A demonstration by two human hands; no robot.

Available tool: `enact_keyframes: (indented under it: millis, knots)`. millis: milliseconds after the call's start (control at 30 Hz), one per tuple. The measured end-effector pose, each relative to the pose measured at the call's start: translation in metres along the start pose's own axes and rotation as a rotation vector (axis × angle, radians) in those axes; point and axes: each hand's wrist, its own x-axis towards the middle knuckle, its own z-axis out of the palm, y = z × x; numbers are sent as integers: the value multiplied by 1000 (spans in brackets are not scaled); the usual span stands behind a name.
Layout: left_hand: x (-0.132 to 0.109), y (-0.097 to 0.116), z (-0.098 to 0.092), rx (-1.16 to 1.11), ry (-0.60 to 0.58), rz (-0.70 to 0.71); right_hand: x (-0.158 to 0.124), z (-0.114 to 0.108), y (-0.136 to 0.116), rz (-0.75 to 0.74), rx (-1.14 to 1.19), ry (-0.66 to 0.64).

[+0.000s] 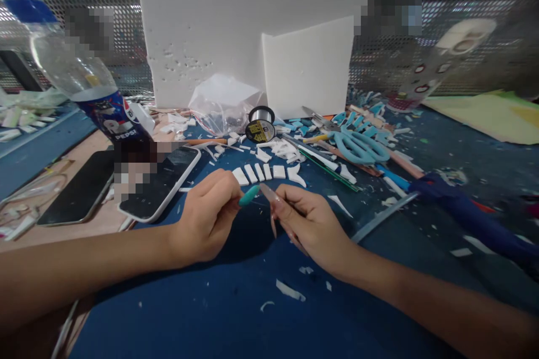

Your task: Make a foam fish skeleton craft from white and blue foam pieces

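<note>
My left hand [206, 219] and my right hand [309, 224] meet over the blue mat [236, 303], fingertips almost touching. Both are closed in a pinch; the left shows a long teal nail, the right long pale nails. Whatever sits between the fingers is too thin to make out. Just beyond the fingertips lies a curved row of small white foam pieces [265, 173]. A spool of clear line [260, 123] stands farther back, among more white scraps.
Light blue scissors [360, 147] lie at the back right among blue scraps. Two phones [162, 179] [78, 190] and a Pepsi bottle [105, 106] are to the left. White foam boards [309, 67] and a plastic bag [223, 104] stand behind. A metal ruler [383, 216] and a dark blue object [463, 216] lie on the right.
</note>
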Motion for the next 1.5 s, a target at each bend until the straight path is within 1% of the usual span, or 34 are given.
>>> enact_keyframes:
  millis: [100, 167, 233, 300, 367, 467, 600, 667, 800, 833, 900, 967, 1000, 1033, 1067, 1167, 1233, 1300, 1400, 1500]
  knots:
    - [1, 1, 0, 36, -12, 11, 0, -1, 3, 17, 70, -45]
    - [2, 2, 0, 81, -59, 50, 0, -2, 4, 22, 84, -113]
    - [3, 3, 0, 113, -98, 77, 0, -3, 5, 15, 84, -149]
    - [3, 4, 0, 138, -129, 58, 0, -3, 4, 10, 83, -135]
    - [3, 3, 0, 161, -152, 5, 0, -3, 3, -3, 86, -91]
    - [4, 2, 0, 180, -162, -45, 1, -4, 0, -52, 87, -73]
    - [4, 1, 2, 176, -151, -80, 4, -7, -2, -91, 122, -84]
    - [4, 0, 2, 161, -153, -103, 5, -8, -1, -79, 140, -104]
    - [3, -1, 2, 149, -163, -101, 4, -10, -2, -44, 131, -151]
    - [3, -1, 2, 154, -162, -104, 4, -11, -3, -49, 109, -138]
    - [4, -1, 2, 175, -157, -129, 3, -14, -7, -96, -1, -54]
    - [5, -1, 2, 192, -159, -155, 5, -21, -11, -189, -171, 58]
    - [6, 0, 2, 192, -166, -164, 7, -26, -13, -242, -253, 92]
    - [7, 0, 1, 185, -177, -170, 9, -30, -15, -278, -313, 98]
    - [7, 0, 1, 176, -193, -173, 11, -34, -17, -295, -359, 77]
    - [7, 1, 1, 154, -222, -180, 14, -39, -19, -262, -428, -20]
    - [6, 1, 1, 150, -215, -167, 12, -35, -20, -207, -451, -83]
    - [5, 1, 1, 147, -194, -134, 6, -25, -20, -144, -477, -116]
    - [4, 1, 1, 134, -175, -81, -2, -10, -16, -115, -497, -97]
    - [4, 1, 2, 124, -177, -62, -5, -2, -8, -121, -408, -73]
